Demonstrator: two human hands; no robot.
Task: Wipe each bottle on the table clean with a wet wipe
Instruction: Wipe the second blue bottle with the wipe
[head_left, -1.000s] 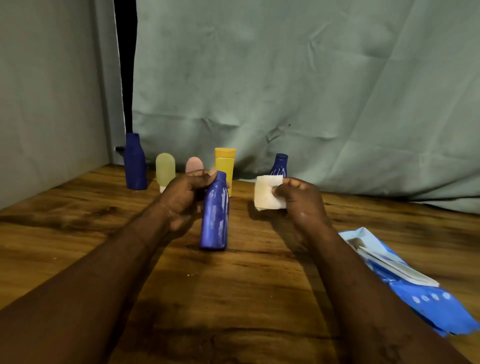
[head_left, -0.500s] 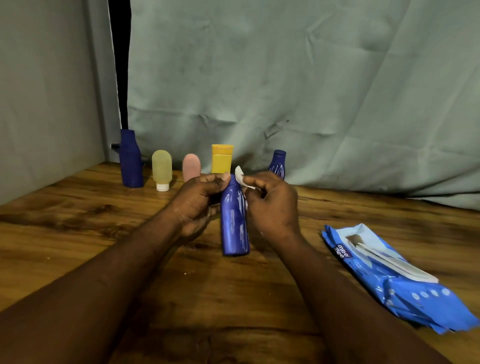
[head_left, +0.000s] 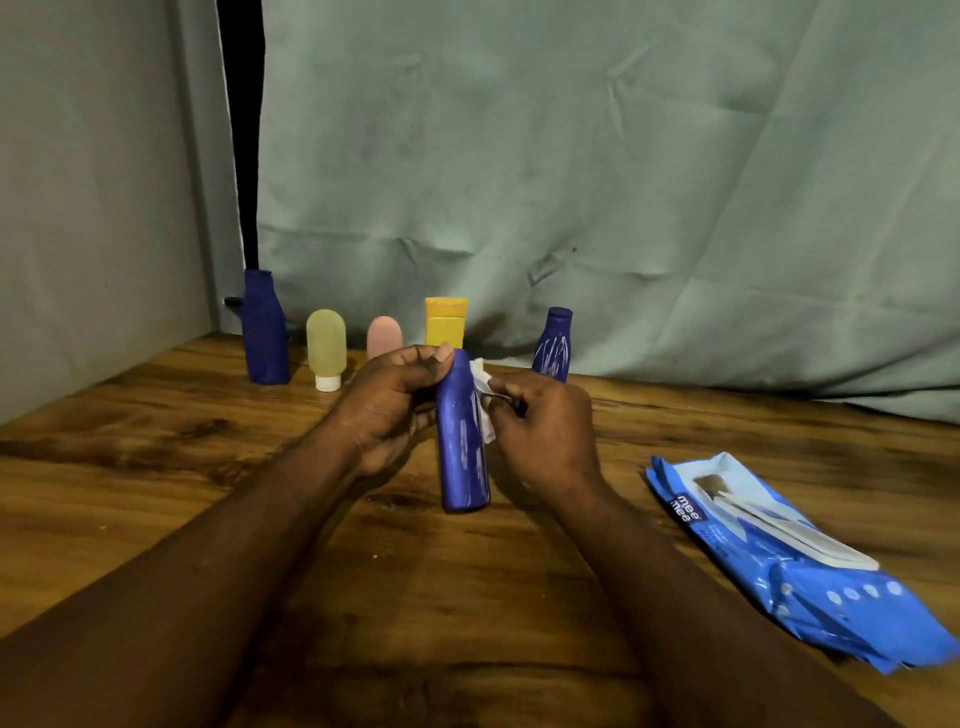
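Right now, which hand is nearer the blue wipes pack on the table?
Right. The right hand, pinching the wet wipe against the blue bottle, sits on the bottle's side toward the wipes pack, not touching it. The left hand grips the bottle from the far side.

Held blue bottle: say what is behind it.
A yellow tube stands behind the blue bottle, its base covered by the left hand. The right hand holds a wipe, mostly hidden, at its side.

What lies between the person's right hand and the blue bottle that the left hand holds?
In the head view, a white wet wipe lies between the right hand and the blue bottle, pinched by that hand.
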